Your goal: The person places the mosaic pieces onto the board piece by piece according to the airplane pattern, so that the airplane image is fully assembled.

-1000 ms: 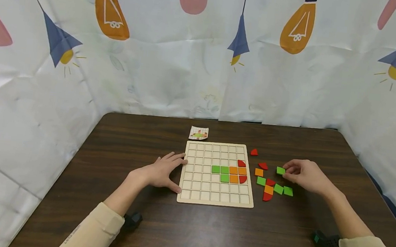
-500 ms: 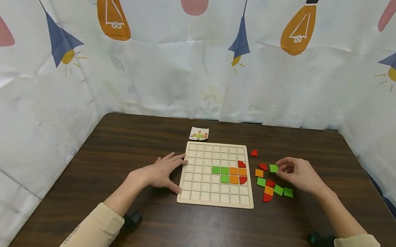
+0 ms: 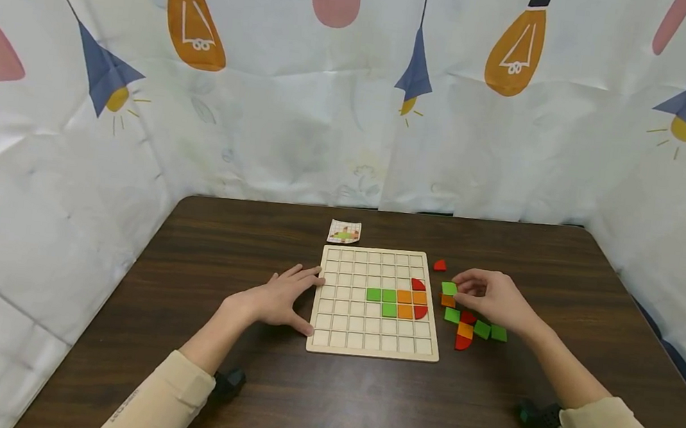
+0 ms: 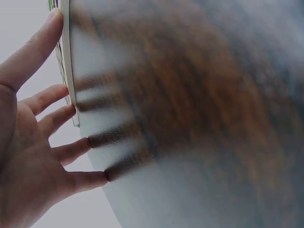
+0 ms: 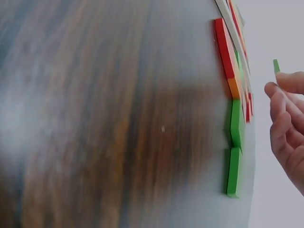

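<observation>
In the head view a pale wooden grid board lies on the table, with green and orange squares and red quarter-round pieces set in cells toward its right side. My left hand is spread at the board's left edge, thumb and fingertips touching the rim; the left wrist view shows the straight fingers along that edge. Between thumb and fingertips my right hand pinches a green square tile, raised over the table just right of the board. Beneath it, an orange tile is partly covered in the head view.
Loose green tiles, an orange tile and red quarter-round pieces lie right of the board. A lone red piece sits near its upper right corner. A small picture card lies behind the board on the dark table.
My right hand has moved left toward the board, carrying the green tile from beyond the loose pieces to above the orange one. The left hand has stayed at the board's edge.
</observation>
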`<state>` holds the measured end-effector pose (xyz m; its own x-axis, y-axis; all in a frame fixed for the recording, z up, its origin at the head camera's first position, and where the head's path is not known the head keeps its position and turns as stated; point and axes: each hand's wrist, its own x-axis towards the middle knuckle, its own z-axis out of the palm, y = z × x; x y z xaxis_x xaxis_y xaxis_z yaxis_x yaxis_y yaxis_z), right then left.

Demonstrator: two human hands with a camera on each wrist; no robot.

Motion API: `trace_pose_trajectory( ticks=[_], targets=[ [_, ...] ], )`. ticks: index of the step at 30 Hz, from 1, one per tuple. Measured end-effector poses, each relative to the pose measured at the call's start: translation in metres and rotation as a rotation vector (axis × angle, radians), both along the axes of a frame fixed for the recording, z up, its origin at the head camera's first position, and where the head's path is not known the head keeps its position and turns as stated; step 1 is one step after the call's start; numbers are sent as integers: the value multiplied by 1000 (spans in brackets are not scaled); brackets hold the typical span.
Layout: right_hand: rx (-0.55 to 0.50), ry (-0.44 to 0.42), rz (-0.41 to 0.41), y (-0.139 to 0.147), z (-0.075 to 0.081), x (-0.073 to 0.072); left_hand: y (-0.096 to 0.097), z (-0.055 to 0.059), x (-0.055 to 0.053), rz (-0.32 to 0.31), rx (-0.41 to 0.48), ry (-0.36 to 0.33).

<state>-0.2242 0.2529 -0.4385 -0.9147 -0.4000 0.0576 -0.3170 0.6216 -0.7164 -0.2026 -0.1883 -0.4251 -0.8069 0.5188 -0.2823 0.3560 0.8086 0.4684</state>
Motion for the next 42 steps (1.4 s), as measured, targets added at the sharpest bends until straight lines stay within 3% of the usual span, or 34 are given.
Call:
trace_pose_trajectory(
  ticks=[42],
  targets=[
    [-48,-27,224,-83,-6,0,2,2,-1,-16,-1,1]
  ],
)
